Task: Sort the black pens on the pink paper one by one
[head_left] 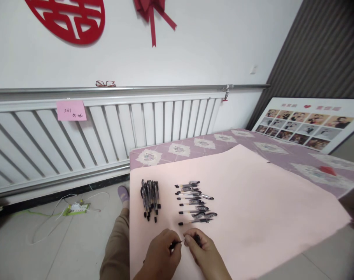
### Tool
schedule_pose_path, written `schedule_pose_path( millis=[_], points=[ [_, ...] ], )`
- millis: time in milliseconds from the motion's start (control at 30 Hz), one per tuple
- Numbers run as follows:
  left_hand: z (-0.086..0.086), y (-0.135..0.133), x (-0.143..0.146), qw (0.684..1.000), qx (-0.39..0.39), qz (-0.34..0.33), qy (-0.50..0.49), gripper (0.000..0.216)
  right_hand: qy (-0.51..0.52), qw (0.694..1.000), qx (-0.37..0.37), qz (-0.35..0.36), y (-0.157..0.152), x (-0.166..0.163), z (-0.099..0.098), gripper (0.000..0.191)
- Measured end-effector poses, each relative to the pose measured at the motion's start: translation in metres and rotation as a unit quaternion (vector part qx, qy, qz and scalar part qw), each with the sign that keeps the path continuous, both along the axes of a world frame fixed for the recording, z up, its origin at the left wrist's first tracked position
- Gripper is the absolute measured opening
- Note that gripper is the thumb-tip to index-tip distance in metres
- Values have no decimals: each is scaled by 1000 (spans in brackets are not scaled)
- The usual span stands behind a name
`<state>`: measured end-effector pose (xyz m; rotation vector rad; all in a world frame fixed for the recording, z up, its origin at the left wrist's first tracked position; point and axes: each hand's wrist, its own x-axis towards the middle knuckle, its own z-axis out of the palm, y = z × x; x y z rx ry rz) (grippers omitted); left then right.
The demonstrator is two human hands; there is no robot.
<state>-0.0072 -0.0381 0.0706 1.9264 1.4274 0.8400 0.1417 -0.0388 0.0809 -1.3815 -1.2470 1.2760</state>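
Beyond the hands [162, 254], bundled pens [150, 198] and loose pens [194, 203] lie apart.

Left hand [162, 254], right hand [204, 252] low at near edge, knuckles up, fingertips almost touching (both in closed pinch); wrists angled inward from below.

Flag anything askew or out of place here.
In the row of pens a few lie slanted, unlike the tight bundle beside it. Glasses sit oddly on the radiator rail.
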Motion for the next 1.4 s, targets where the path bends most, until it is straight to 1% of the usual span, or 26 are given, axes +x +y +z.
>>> schedule_pose_path(
  millis=[100, 267, 400, 533, 700, 867, 967, 1067, 1167, 1267, 1400],
  points=[
    [0, -1, 1, 1000, -14, 6, -13, 15, 14, 999, -34, 9, 1, 1, -5, 27],
    [2, -1, 3, 999, -19, 4, -28, 16, 43, 998, -47, 8, 3, 0, -17, 31],
    [0, 1, 3, 998, -30, 11, -44, 15, 51, 997, -52, -2, 3, 0, -25, 29],
    [-3, 2, 2, 998, -38, 18, -43, 14, 10, 999, -34, -14, 1, 7, -26, 21],
    [-8, 6, 6, 998, -49, 14, -23, 13, -82, 995, 32, -55, 0, 30, -27, 18],
    [-15, 18, 30, 998, -39, -33, 40, 14, -214, 970, 51, -98, 7, 66, -40, 15],
    [-18, 27, 53, 991, -37, -67, 112, 14, -277, 954, 50, -101, 13, 84, -48, 16],
    [-20, 35, 77, 973, -26, -95, 210, 17, -334, 935, 69, -97, 17, 94, -52, 17],
    [-22, 42, 97, 957, -19, -107, 268, 20, -352, 927, 82, -98, 19, 101, -55, 18],
    [-24, 48, 110, 954, -9, -109, 279, 22, -356, 925, 91, -94, 21, 106, -57, 19],
    [-27, 54, 119, 949, 6, -109, 296, 24, -367, 921, 101, -81, 25, 109, -59, 19]
  ],
)
